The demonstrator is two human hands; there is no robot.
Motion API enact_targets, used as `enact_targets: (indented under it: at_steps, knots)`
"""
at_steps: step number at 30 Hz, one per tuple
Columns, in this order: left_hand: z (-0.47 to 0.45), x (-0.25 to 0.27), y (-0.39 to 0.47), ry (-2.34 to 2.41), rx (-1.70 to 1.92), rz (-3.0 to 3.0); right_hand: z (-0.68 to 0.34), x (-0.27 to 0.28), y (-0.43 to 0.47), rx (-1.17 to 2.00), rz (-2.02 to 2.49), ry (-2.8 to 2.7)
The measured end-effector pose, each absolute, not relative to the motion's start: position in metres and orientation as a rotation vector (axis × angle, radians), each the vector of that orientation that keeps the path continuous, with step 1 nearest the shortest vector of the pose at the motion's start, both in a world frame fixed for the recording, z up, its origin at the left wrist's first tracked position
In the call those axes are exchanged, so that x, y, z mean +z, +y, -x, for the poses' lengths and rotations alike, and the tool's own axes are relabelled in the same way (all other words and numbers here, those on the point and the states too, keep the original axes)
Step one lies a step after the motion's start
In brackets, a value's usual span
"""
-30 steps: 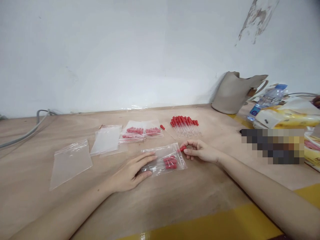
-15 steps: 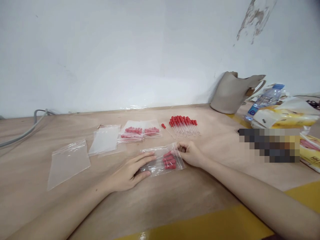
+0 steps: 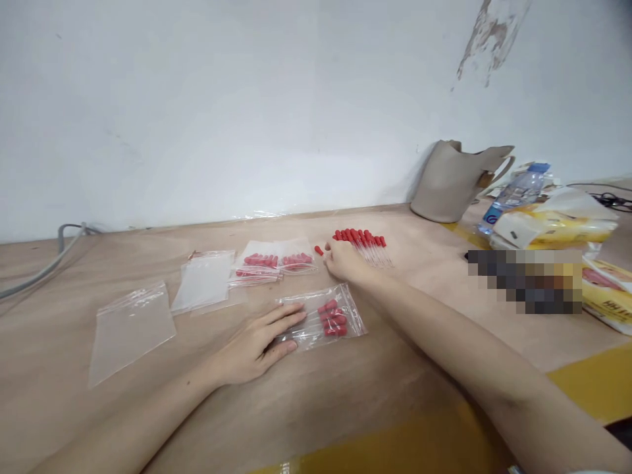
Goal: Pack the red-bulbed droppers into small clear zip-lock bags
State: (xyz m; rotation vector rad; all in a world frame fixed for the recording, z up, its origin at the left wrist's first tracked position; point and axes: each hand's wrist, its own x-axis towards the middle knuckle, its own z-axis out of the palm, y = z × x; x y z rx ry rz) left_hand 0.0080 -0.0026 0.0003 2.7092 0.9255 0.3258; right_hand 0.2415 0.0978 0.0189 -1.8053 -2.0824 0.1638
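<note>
Brown tabletop [image 3: 276,421], left hand [image 3: 257,343] splayed on glossy bag [image 3: 315,326], right hand [image 3: 345,262] curled, grip unclear

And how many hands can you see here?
2. The left hand lies on a clear bag with red-topped droppers inside; the right hand is beside a loose dropper, partly covering the bunch. No others show.

right forearm [image 3: 444,339] bars bag's [image 3: 354,317] right, near side free
</note>
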Motion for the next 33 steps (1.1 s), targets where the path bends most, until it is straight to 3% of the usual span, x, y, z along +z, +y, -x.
enact_targets:
  at_steps: [6,11,20,33]
  knots:
    - [-0.005,-0.004,-0.004,0.949,0.459,-2.687,-0.206,0.017,0.116,0.209,1.946,-2.111]
    - [-0.005,-0.005,-0.004,0.965,0.422,-2.677,-0.240,0.030,0.097,0.208,1.655,-2.177]
    - [-0.007,-0.003,-0.002,0.953,0.390,-2.659,-0.307,-0.006,0.034,0.832,1.199,-1.128]
    - [-0.006,-0.001,0.001,0.901,0.384,-2.685,-0.284,-0.017,0.024,1.129,1.057,-0.882]
